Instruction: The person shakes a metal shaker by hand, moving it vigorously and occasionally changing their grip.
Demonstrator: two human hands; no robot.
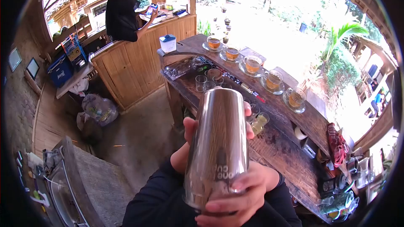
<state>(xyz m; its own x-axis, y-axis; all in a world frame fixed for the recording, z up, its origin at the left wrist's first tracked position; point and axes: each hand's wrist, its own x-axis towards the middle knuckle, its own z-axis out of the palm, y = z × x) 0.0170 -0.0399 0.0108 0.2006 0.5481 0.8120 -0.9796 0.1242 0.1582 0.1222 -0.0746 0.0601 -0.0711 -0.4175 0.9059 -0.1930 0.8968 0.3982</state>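
Observation:
A shiny metal shaker, with upside-down lettering near its lower end, is held up in front of me in both hands. My left hand is closed around it from behind and the left; its palm and most of its fingers are hidden by the metal, and fingertips show at the right edge. My right hand grips the lower end, its fingers bent across the front. Behind the shaker, on the wooden counter, stand empty-looking glasses and a glass with yellowish liquid, partly covered.
Several glass cups of amber drink stand on saucers along the raised shelf. A white tub with a blue lid sits at its far end. Another person leans on a wooden partition. Red cloth and glassware lie at right.

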